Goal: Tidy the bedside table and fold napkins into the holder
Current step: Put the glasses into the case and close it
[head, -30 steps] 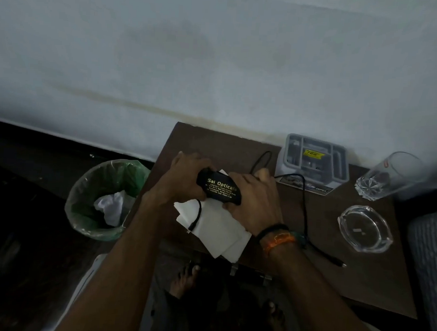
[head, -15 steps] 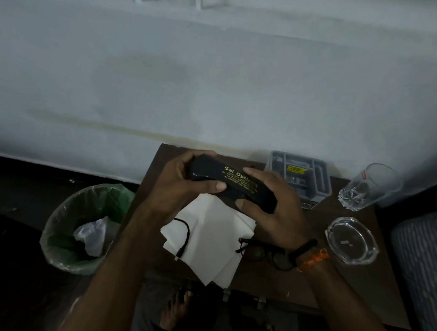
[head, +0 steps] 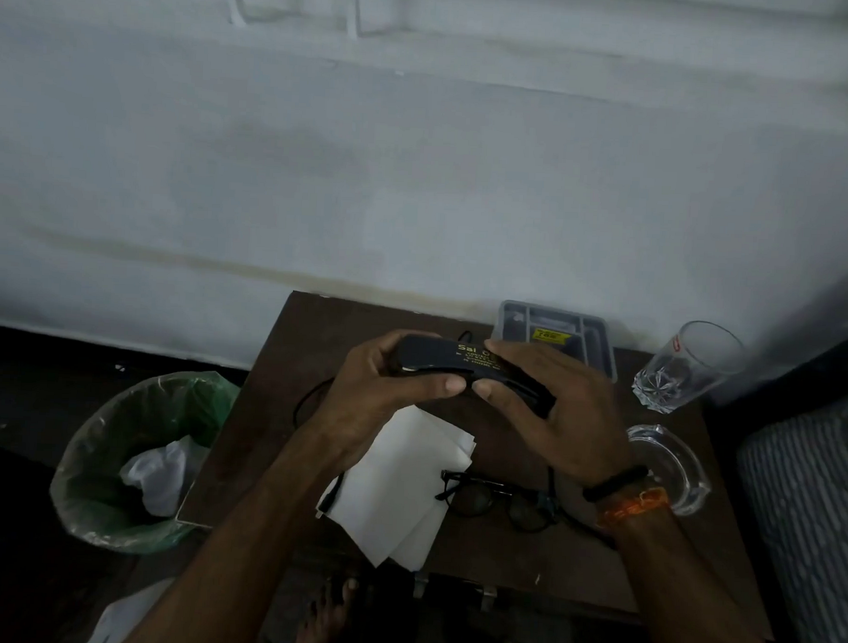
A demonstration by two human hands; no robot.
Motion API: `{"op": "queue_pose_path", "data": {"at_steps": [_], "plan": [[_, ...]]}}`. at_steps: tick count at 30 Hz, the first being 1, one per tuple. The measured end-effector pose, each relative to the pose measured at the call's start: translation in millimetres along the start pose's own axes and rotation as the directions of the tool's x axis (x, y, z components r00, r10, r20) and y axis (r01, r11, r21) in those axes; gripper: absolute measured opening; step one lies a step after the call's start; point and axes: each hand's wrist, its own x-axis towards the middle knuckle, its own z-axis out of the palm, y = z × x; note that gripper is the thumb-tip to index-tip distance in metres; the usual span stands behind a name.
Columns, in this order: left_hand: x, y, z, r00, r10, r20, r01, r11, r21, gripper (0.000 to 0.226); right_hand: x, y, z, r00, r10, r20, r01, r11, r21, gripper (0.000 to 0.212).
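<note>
Above the dark brown wooden bedside table (head: 273, 397), both hands grasp a black hard spectacle case with gold lettering (head: 435, 358). Left hand (head: 375, 392) curls round its left end; right hand (head: 549, 414) wraps the right end. Since half a second ago the case has risen slightly and the right fingers now cover most of the lettering. White paper napkins (head: 395, 485) lie beneath, black-framed glasses (head: 497, 499) just beside them. Grey plastic compartment holder (head: 600, 348) at the wall.
</note>
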Motion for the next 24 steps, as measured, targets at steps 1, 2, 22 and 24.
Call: {"op": "queue_pose_path", "data": {"at_steps": [1,2,22,24], "plan": [[0.4,-0.7,0.4,1.0,0.001,-0.003,-0.001,1.0,0.003,0.052,-0.5,0.4,0.4,1.0,-0.016,0.008,0.016,0.999,-0.039,0.044],[0.4,-0.5,0.6,1.0,-0.001,-0.004,0.001,1.0,-0.001,0.051,-0.6,0.3,1.2,0.999,-0.03,0.017,0.031,0.997,-0.076,0.044],[-5.0,0.3,-3.0,0.989,0.038,0.146,-0.027,0.997,-0.075,0.07,18.3,-3.2,-3.7,0.997,-0.063,-0.036,0.054,0.976,-0.212,0.037],[-3.9,0.6,-2.2,0.99,0.042,0.132,-0.03,0.995,-0.094,0.086,22.1,-1.1,-6.5,0.998,-0.004,-0.065,-0.004,0.992,-0.125,0.033]]}}
